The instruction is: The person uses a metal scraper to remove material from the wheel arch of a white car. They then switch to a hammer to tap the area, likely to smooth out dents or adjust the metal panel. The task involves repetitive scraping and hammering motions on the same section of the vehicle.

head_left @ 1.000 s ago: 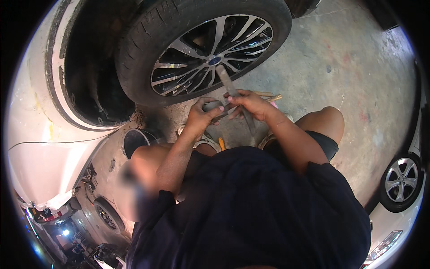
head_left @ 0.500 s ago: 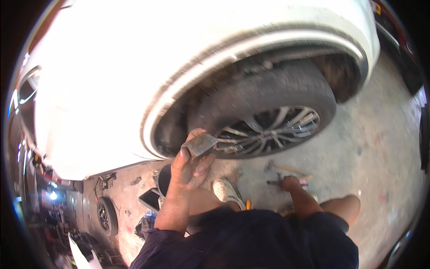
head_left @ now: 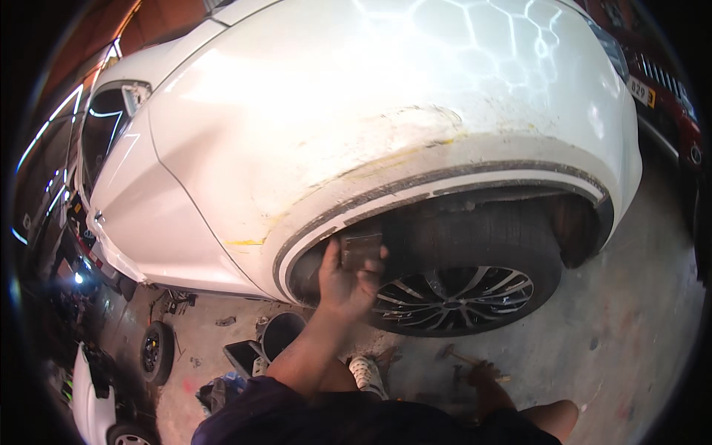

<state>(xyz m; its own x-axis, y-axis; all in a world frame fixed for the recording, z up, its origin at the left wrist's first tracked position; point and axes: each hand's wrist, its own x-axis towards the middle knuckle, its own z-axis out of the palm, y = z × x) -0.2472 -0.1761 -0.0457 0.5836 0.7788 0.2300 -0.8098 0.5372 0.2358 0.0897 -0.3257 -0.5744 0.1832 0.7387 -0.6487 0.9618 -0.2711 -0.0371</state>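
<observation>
My left hand is raised at the wheel arch, its fingers closed round a small dark metal dolly block. Behind it stands the black tire of a white car, fitted with a multi-spoke wheel. The arch edge curves just above the block. Down by the floor, my right hand is on the wooden handle of a hammer, its fingers dark and blurred but seemingly wrapped round it. Scrapes and yellow marks run over the white fender above the arch.
A black bucket stands left of my shoe. A loose wheel lies farther left on the concrete floor. Beyond the car's front, at the right, is a red vehicle.
The view has tilted up, bringing the fender's scrapes into sight. My left hand has carried the block in toward the arch and tire. My right hand has shifted onto the wooden hammer handle.
</observation>
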